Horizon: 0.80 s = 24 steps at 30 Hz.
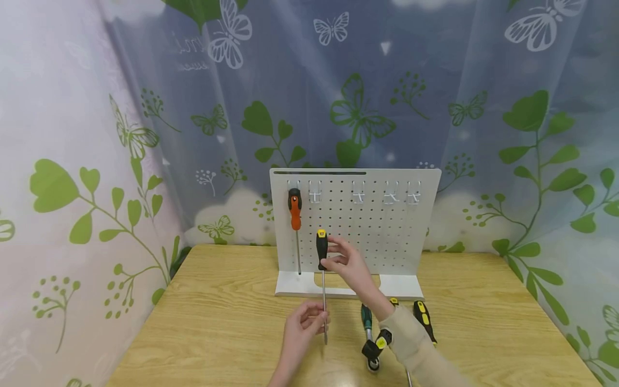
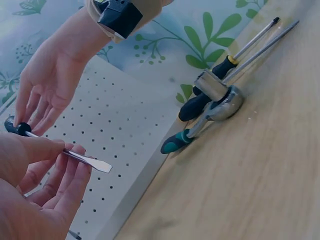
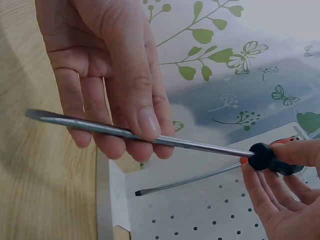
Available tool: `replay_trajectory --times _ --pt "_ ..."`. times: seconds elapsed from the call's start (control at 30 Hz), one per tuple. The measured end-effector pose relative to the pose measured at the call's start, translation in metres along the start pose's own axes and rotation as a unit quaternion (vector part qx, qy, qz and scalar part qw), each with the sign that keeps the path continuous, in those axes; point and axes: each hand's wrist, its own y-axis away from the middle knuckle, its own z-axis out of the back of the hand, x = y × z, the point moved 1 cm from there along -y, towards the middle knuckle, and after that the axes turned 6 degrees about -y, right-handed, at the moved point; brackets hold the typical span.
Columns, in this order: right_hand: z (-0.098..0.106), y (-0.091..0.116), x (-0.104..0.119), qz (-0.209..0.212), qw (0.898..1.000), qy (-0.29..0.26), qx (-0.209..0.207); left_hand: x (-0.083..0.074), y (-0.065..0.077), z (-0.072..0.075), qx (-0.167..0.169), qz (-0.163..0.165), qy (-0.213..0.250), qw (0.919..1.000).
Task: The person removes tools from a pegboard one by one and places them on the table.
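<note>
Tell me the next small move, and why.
Probably lift the black-and-yellow screwdriver toward the bare hook beside the orange-handled screwdriver: the right hand holds its handle, the left hand its shaft, tip down, and the orange one already hangs that way.

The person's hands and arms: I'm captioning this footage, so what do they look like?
Neither the left hand nor the right hand wears a glove. The right sleeve is long, plain and cream-coloured, with a black, boxy device worn near its cuff. The left forearm is uncovered as far as the head view shows.
</note>
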Motion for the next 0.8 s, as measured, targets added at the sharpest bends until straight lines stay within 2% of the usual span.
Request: replay_trajectory --times 0.47,0.67,0.8 --pt "0.000 0.021 -0.028 -0.043 0.999 -0.012 0.011 0.021 0.026 0.004 0.023 0.039 -0.028 0.9986" --pt "0.001 0.026 -0.036 -0.057 0.998 -0.024 0.021 0.025 0.033 0.005 0.035 0.046 -0.017 0.9982" --pt "0.002 0.029 -0.041 -0.062 0.998 -0.025 0.023 0.026 0.038 0.006 0.044 0.067 -0.029 0.9964"
